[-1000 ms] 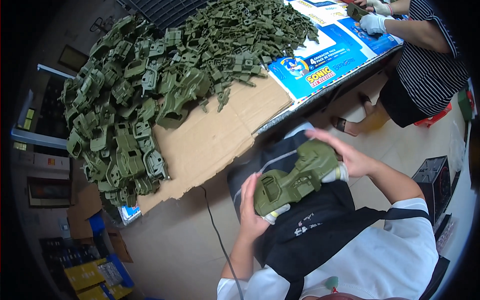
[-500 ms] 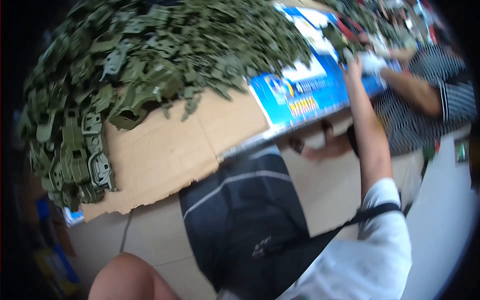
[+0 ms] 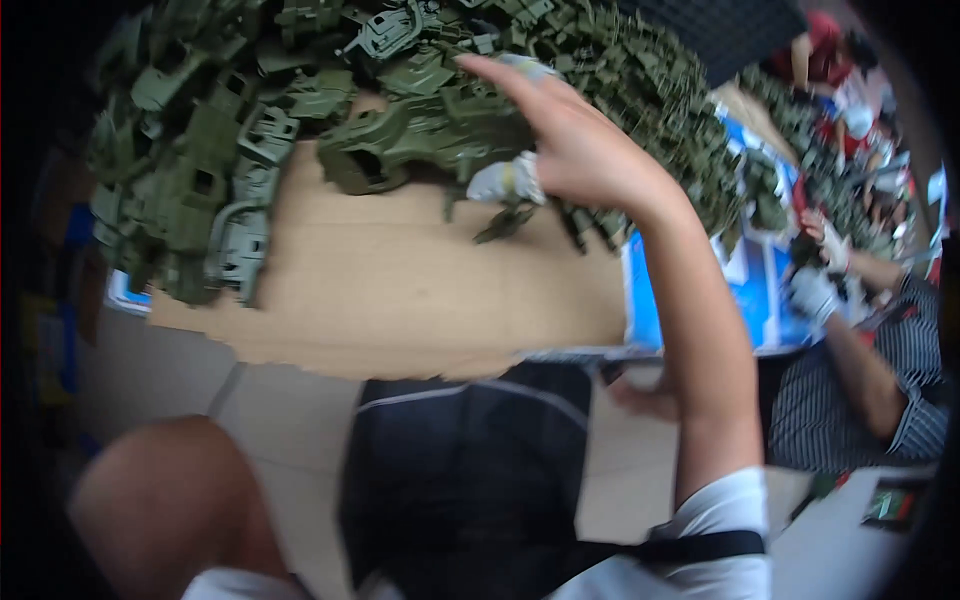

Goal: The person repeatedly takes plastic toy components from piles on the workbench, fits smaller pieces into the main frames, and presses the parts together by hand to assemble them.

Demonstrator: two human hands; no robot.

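Olive-green plastic everywhere: a deep heap of moulded parts (image 3: 230, 150) covers the far half of the table, toy-vehicle shells and frames tangled together.

Under the heap lies a flattened brown cardboard sheet (image 3: 400, 290), its near edge ragged and overhanging the table edge. To its right, a blue printed sheet (image 3: 745, 300) with white patches lies flat on the table, partly buried under more green pieces. A small dark green-and-red card (image 3: 890, 502) lies low at the far right; its print is too blurred to make out.

Right hand (image 3: 570, 140) reaches up into the pile, arm stretched from the lower right. Fingers spread fairly wide, index extended; thumb capped with a white fingertip cover (image 3: 505, 182). The hand presses against a large green vehicle shell (image 3: 420, 140) at the near edge of the heap. The shell is hollow, with an open round recess facing the camera, resting where pile meets cardboard. Whether the fingers clamp it or only touch it, I cannot tell.

Left hand out of frame; only a blurred upper arm (image 3: 165, 500) shows at lower left.

A co-worker in a striped top sits at right, white-gloved hand (image 3: 815, 292) on the blue sheet.
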